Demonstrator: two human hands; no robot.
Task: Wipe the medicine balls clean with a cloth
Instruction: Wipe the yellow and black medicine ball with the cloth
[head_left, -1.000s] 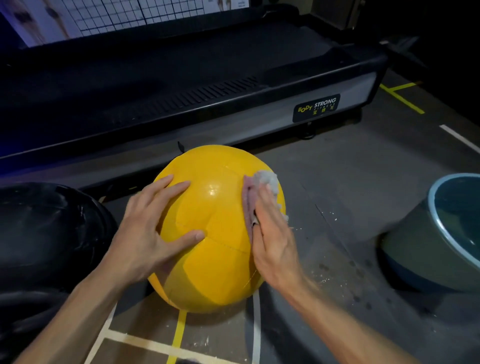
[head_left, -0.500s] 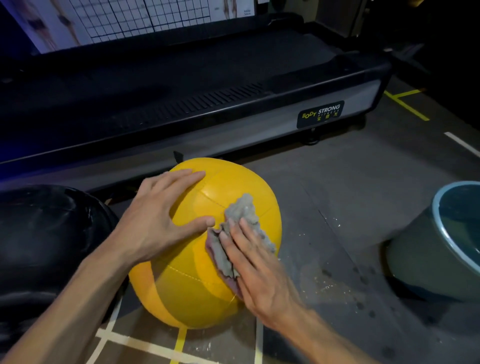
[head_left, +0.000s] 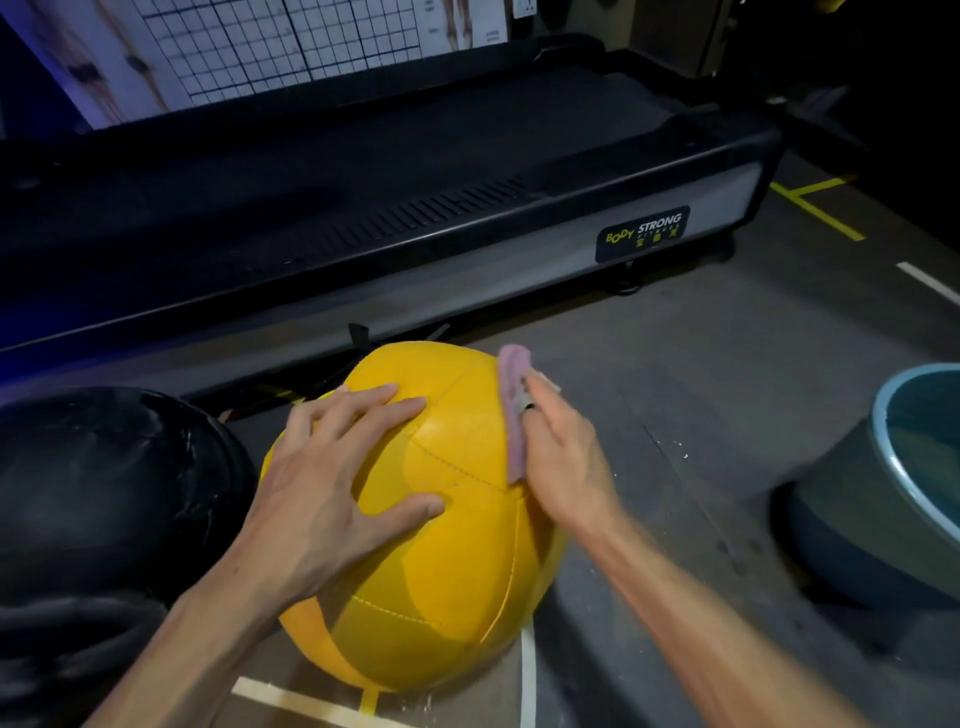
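A yellow stitched medicine ball (head_left: 447, 561) rests on the grey floor in the lower middle of the view. My left hand (head_left: 337, 478) lies flat on its upper left side with fingers spread, steadying it. My right hand (head_left: 563, 462) presses a pinkish-grey cloth (head_left: 514, 410) against the ball's upper right side. Part of the cloth is hidden under my fingers. A black medicine ball (head_left: 104, 488) sits to the left, touching or nearly touching the yellow one.
A black treadmill base (head_left: 363, 218) with a "Body Strong" label (head_left: 643, 234) runs across behind the balls. A blue-rimmed bucket (head_left: 883, 499) stands on the floor at the right. Yellow and white tape lines (head_left: 815, 208) mark the floor.
My right hand has swept the cloth from the ball's front centre up to its upper right side. My left hand has stayed pressed on the ball's left side.
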